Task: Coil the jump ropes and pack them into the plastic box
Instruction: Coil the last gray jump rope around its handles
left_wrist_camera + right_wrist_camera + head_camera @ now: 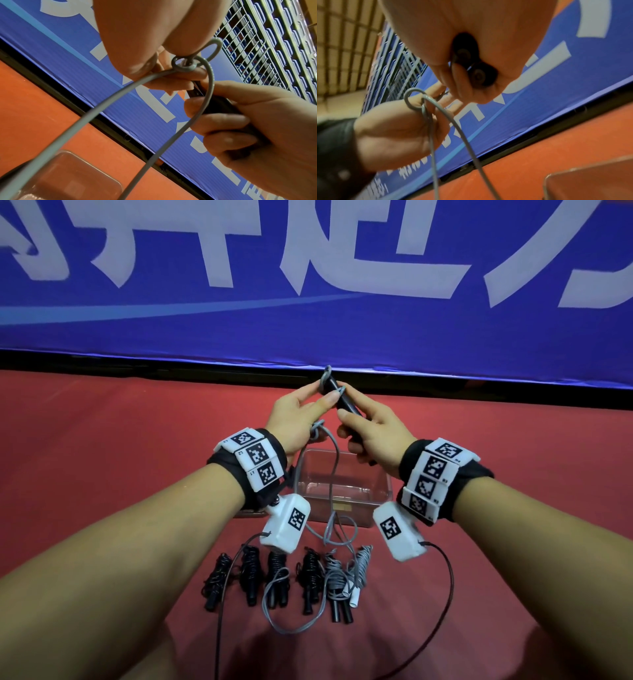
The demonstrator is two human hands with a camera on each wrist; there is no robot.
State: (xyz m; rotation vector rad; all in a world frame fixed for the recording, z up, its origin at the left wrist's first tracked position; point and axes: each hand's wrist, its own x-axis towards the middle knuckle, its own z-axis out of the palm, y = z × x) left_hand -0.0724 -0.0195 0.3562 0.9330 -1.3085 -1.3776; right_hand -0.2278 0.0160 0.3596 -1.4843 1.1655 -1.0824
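Observation:
In the head view both hands are raised above the clear plastic box point(380, 491), which holds no rope. My right hand point(352, 422) grips the two black handles point(344, 404) of a grey jump rope side by side; the right wrist view shows their butt ends point(471, 65). My left hand point(323, 392) pinches the grey rope point(334, 460) at the handles' far tips, where it forms small loops point(185, 65). The rest of the rope hangs over the box and trails onto the floor in a loose loop point(291, 625).
Several coiled jump ropes point(281, 577), black and grey, lie in a row on the red floor point(120, 457) between the box and me. A blue banner point(308, 320) with white lettering stands just behind the box. Thin black sensor cables point(445, 594) hang from both wrists.

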